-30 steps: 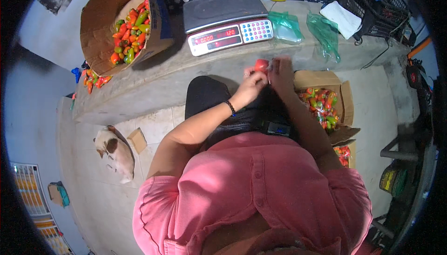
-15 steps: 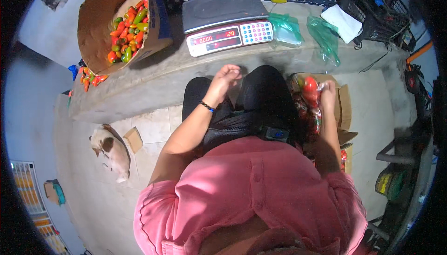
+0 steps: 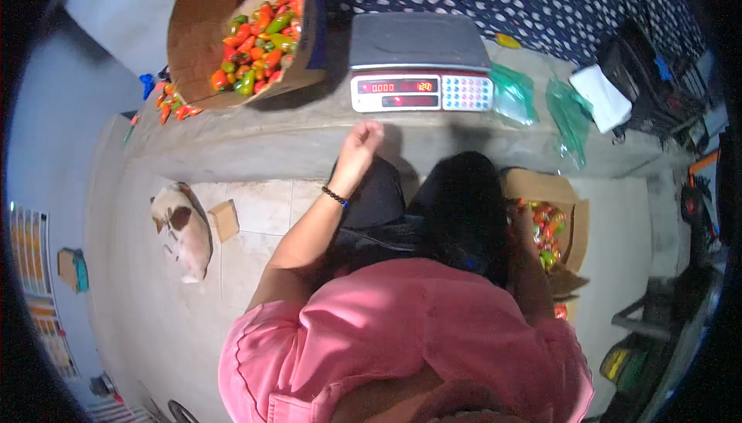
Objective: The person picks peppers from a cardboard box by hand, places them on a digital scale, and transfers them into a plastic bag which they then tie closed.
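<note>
A pale grey concrete bench (image 3: 267,139) runs crosswise just beyond the left hand's fingers (image 3: 374,131), with a light tiled floor (image 3: 259,200) below and a dark blue, white-flecked cloth (image 3: 533,2) behind. The left hand (image 3: 360,149) hangs over the seated person's knee, fingers loosely curled together. The right hand (image 3: 521,220) is down at a floor-level cardboard box (image 3: 578,230); its fingers are in shadow, so whether they grip anything cannot be told.

The bagged peppers (image 3: 549,226) lie in that box, just right of the right hand. Individual tips point in mixed directions; the heap's long axis runs away from the person. A single yellow pepper (image 3: 508,40) lies on the bench beyond both hands, its long axis roughly crosswise.

Beyond and left of the left fingers, a large carton (image 3: 197,33) tips its open mouth toward the person, showing red, orange and green peppers (image 3: 259,46). Straight beyond those fingers stands a scale (image 3: 421,40); to its right lie green plastic bags (image 3: 568,118) and a black crate (image 3: 653,75).
</note>
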Demonstrator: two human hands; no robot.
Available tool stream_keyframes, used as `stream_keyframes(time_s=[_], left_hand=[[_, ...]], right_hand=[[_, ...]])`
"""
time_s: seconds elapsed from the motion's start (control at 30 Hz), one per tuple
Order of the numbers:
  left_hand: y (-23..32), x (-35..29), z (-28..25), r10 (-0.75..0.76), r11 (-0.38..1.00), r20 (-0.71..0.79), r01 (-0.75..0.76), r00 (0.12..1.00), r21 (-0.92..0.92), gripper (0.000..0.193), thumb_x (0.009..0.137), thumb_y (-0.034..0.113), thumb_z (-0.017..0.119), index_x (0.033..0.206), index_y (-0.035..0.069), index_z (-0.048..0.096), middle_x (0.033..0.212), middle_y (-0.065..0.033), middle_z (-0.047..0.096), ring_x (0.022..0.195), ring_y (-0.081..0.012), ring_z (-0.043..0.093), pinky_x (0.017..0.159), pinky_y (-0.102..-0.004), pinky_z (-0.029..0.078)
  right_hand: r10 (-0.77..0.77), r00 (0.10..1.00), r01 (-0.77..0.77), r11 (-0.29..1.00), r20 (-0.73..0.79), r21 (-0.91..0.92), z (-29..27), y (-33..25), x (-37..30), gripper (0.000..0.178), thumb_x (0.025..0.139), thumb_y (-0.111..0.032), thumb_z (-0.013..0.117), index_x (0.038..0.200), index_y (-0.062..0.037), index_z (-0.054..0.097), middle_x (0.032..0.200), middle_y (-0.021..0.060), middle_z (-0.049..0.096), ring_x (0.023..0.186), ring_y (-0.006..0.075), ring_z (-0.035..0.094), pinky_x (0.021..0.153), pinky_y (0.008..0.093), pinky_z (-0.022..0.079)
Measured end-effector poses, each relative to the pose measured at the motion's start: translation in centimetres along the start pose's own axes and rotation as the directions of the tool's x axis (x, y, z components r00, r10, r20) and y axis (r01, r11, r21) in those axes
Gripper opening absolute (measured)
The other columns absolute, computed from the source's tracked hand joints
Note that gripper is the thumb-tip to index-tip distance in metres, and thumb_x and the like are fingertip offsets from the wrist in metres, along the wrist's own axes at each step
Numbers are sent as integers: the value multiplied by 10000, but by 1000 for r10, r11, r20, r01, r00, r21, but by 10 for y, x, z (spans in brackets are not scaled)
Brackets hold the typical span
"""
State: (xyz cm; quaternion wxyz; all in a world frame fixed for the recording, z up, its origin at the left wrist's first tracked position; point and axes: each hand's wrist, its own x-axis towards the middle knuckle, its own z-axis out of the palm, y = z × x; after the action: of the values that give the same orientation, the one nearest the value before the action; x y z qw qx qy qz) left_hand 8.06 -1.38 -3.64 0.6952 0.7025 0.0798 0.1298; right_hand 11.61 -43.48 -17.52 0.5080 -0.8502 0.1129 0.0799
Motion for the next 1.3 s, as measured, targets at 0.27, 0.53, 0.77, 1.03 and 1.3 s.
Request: stream_keyframes(time_s=[0.27, 0.53, 0.77, 1.03, 1.3], left_hand=[[139, 101, -141, 729, 644, -282, -488, 623, 589, 100, 841, 82, 542, 899, 9, 577, 782, -76, 615, 705, -119, 569, 661, -257, 466], [83, 199, -235, -145, -28, -259, 258, 955, 966, 910, 580, 616, 628, 1356, 262, 310, 1397, -287, 149, 1267, -487, 169, 1025, -501, 233], [52, 180, -224, -5, 77, -266, 266, 964, 961, 756, 646, 496, 617, 1322, 283, 353, 1404, -132, 262, 1213, -359, 385, 934, -528, 346], [62, 155, -192, 175, -133, 29, -5, 984, 991, 598, 747, 328, 585, 1277, 150, 374, 1292, -164, 354, 1130, -409, 422, 903, -493, 400], [93, 194, -165, -82, -54, 26, -31, 996, 998, 571, 808, 137, 493, 1318, 93, 242, 1276, -213, 376, 984, -440, 524, 761, -433, 493]], right_hand=[[-390, 874, 455, 867, 290, -205, 42, -133, 4, 374, 849, -306, 534, 1040, 15, 527, 977, 194, 564, 944, 361, 527, 842, 386, 404], [-633, 743, 657, 626, 219, -420, 60, -135, -3, 373, 783, -286, 612, 1031, -21, 527, 996, 177, 541, 933, 376, 494, 810, 452, 387], [-642, 748, 640, 634, 164, -434, 60, -131, 0, 332, 765, -253, 629, 981, -19, 534, 961, 187, 533, 897, 374, 499, 762, 448, 404], [-641, 742, 645, 601, 198, -471, 68, -136, 3, 359, 777, -274, 613, 1032, -35, 529, 1000, 200, 525, 905, 395, 497, 769, 464, 413], [-569, 798, 582, 644, 198, -496, 65, -129, 8, 388, 776, -296, 613, 1051, -39, 520, 1017, 198, 519, 922, 393, 490, 779, 470, 407]])
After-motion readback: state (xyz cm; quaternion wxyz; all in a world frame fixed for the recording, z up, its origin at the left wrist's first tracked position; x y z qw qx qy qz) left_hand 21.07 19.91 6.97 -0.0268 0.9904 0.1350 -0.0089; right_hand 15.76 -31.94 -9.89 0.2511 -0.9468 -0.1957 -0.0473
